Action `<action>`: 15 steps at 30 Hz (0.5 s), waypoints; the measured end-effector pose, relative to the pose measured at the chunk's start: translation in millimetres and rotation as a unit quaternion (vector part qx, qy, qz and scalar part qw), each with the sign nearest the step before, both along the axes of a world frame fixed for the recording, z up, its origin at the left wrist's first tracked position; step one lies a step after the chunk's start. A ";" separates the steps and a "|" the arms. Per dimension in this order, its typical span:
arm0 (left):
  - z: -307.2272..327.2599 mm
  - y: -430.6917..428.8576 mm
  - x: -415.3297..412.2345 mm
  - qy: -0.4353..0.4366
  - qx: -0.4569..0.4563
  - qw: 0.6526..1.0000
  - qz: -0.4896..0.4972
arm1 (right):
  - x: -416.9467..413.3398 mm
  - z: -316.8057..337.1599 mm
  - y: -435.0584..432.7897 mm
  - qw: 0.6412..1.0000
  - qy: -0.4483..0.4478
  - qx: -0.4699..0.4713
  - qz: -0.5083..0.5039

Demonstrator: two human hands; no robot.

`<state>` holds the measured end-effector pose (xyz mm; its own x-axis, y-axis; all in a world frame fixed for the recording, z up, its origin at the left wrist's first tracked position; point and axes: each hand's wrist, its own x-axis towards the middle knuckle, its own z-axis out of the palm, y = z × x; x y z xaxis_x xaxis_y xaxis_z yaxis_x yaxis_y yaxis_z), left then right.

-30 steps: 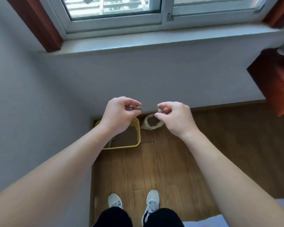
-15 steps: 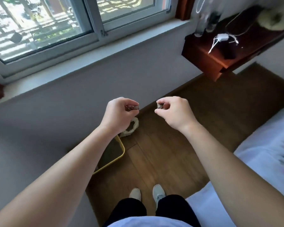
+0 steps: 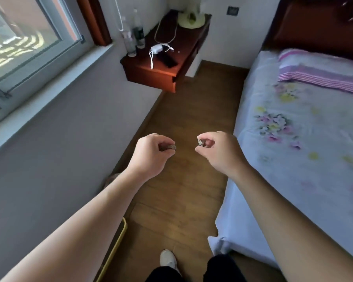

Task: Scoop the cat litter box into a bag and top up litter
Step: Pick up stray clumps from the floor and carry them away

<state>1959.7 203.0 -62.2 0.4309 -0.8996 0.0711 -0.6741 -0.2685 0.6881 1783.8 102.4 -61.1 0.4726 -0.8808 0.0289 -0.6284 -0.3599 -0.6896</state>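
Floor (image 3: 181, 196) below: L grip (image 3: 151, 154), R grip (image 3: 220, 154) pinch clumps (image 3: 201, 142).

This is a bedroom in a home. A bed (image 3: 293, 139) with a floral sheet and striped pillow (image 3: 318, 72) stands beside a wooden floor (image 3: 181, 180). A red-brown nightstand (image 3: 151, 76) holding a charger (image 3: 157, 49) and bottles (image 3: 130, 41) sits near the window (image 3: 18, 43).

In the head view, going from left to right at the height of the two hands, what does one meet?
Grey wall → left hand → first litter clump → bare floor → second litter clump → right hand → bed sheet.
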 end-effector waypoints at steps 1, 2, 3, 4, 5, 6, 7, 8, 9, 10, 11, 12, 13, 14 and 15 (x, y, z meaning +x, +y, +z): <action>1.4 -8.8 -11.0 -0.002 0.001 1.000 -0.018 | -13.9 1.6 -2.3 1.000 0.001 -0.001 -0.015; 2.7 -18.0 -22.2 -0.006 0.001 0.999 -0.036 | -27.9 3.1 -4.8 1.000 0.002 0.000 -0.030; 4.1 -27.9 -34.5 -0.009 0.002 0.999 -0.054 | -43.2 5.0 -7.3 0.999 0.001 0.003 -0.044; 6.0 -37.3 -48.1 -0.010 0.003 0.997 -0.070 | -59.4 6.5 -9.9 0.998 -0.006 0.008 -0.056; 8.3 -46.5 -63.3 -0.010 0.005 0.996 -0.086 | -76.8 8.7 -12.3 0.998 -0.012 0.011 -0.067; 10.7 -55.5 -80.0 -0.008 0.006 0.995 -0.100 | -95.8 10.6 -15.1 0.997 -0.015 0.010 -0.078; 13.0 -64.2 -97.6 -0.005 0.007 0.993 -0.114 | -115.5 12.6 -18.0 0.996 -0.013 0.008 -0.090; 15.6 -72.6 -116.5 0.000 0.008 0.992 -0.126 | -136.5 15.2 -20.7 0.995 -0.010 0.009 -0.103; 18.2 -80.3 -135.9 0.007 0.012 0.990 -0.137 | -157.5 18.0 -23.3 0.993 -0.006 0.012 -0.116; 20.8 -87.9 -155.8 0.014 0.017 0.989 -0.147 | -178.9 20.9 -25.8 0.991 -0.004 0.015 -0.130; 22.3 -95.8 -175.9 0.020 0.022 0.987 -0.156 | -200.6 23.2 -28.1 0.989 -0.003 0.017 -0.144; 23.8 -103.2 -196.0 0.025 0.024 0.986 -0.165 | -222.3 24.5 -30.2 0.987 -0.004 0.018 -0.158; 25.0 -110.6 -216.1 0.027 0.023 0.984 -0.174 | -243.6 25.5 -32.0 0.985 -0.007 0.018 -0.171; 26.2 -117.4 -236.4 0.031 0.022 0.982 -0.183 | -264.8 26.1 -33.6 0.983 -0.012 0.017 -0.183; 27.5 -123.4 -256.7 0.037 0.021 0.980 -0.193 | -285.7 26.7 -35.0 0.980 -0.017 0.015 -0.196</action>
